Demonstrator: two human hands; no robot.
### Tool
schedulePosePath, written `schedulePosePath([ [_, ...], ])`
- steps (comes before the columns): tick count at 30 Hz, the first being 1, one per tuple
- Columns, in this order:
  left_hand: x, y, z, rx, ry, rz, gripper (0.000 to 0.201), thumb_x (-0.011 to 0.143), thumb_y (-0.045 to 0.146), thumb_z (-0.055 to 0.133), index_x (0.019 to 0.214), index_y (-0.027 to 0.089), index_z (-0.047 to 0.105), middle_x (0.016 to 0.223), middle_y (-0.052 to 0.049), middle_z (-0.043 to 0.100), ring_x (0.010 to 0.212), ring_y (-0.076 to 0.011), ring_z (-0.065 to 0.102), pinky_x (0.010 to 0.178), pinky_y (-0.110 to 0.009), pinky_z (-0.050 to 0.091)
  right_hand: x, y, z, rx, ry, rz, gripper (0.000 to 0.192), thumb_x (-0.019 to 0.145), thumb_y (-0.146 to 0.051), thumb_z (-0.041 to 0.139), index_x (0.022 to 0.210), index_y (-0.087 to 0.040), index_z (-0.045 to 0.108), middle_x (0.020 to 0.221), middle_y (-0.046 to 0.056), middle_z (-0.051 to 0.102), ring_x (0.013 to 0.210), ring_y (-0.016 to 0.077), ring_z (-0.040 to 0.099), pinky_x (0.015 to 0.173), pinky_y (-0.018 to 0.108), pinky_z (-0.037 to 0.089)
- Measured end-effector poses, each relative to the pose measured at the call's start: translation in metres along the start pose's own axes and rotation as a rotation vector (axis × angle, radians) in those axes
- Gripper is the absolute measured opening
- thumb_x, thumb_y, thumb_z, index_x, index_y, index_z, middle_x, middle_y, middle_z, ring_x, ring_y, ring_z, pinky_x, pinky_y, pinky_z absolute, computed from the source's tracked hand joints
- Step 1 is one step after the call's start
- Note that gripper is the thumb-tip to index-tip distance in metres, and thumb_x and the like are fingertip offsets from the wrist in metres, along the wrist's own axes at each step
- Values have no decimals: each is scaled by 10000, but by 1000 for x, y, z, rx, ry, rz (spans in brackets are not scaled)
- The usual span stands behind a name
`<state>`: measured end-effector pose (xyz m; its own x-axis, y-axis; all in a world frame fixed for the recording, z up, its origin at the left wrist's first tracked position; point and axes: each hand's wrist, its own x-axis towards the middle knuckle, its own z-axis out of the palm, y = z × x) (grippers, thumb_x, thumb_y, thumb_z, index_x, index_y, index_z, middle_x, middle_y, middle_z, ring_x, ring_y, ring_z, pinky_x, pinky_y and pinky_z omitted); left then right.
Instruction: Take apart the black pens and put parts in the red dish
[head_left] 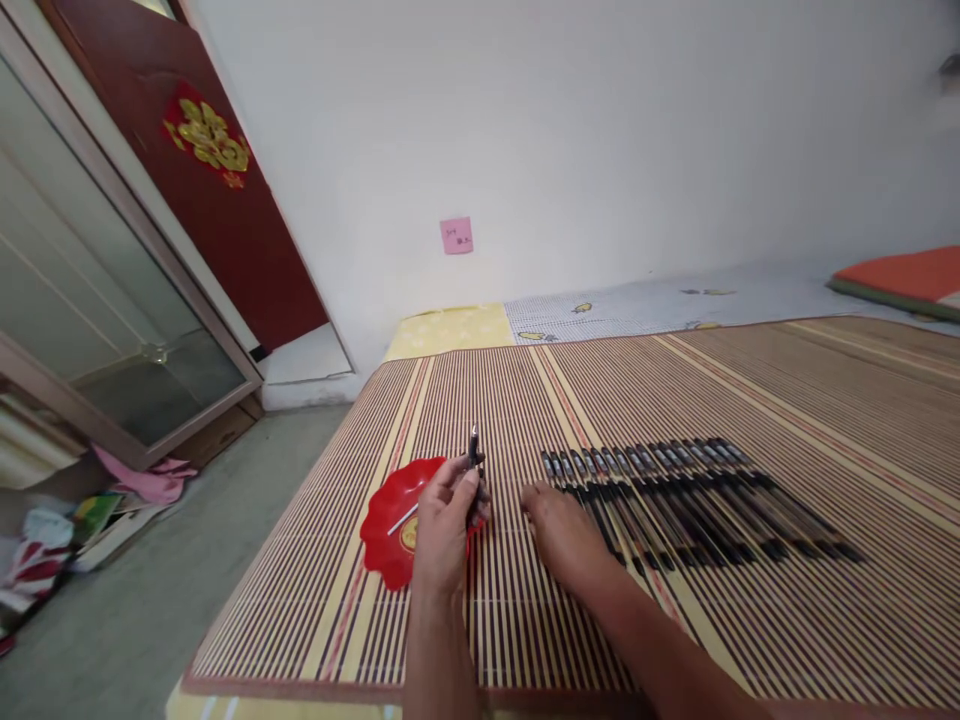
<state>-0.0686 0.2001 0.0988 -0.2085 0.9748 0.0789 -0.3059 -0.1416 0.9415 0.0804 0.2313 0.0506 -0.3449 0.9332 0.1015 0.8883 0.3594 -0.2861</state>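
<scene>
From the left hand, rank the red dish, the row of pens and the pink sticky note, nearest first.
From the left hand, in the head view:
1. red dish: under and just left of it.
2. row of pens: to its right, by the right hand.
3. pink sticky note: on the far wall.

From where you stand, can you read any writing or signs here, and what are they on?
Pink note on the wall: handwriting, too small to read.
Door: gold emblem on red, too blurred to read.
Red dish: gold mark, unreadable.
Pens and the pen in the left hand: no legible print.
</scene>
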Motion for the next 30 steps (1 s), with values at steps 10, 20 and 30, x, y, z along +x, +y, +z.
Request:
schedulePosePath([
  [10, -3, -6, 13, 101, -150, -13, 247, 874, 357, 661, 1041, 178, 694, 709, 24, 599, 573, -56, 503, 553, -168, 413, -4, 29, -43, 959, 364, 100, 208, 800, -202, 634, 1003, -190, 681, 995, 75, 708, 906, 201, 664, 848, 342, 519],
  [20, -4, -19, 26, 280, -245, -70, 276, 844, 367, 694, 1049, 185, 725, 841, -23, 646, 727, -104, 559, 640, -199, 443, -4, 39, -74, 1716, 697, 153, 300, 696, -300, 809, 944, -192, 678, 948, 38, 711, 853, 158, 668, 786, 311, 573],
  [30, -8, -16, 32, 262, -289, -100, 263, 848, 350, 683, 1045, 178, 709, 779, -2, 607, 644, -88, 518, 577, -197, 424, -9, 37, -79, 1605, 331, 86, 271, 715, -308, 779, 941, -197, 680, 929, 40, 717, 870, 165, 667, 834, 325, 549],
])
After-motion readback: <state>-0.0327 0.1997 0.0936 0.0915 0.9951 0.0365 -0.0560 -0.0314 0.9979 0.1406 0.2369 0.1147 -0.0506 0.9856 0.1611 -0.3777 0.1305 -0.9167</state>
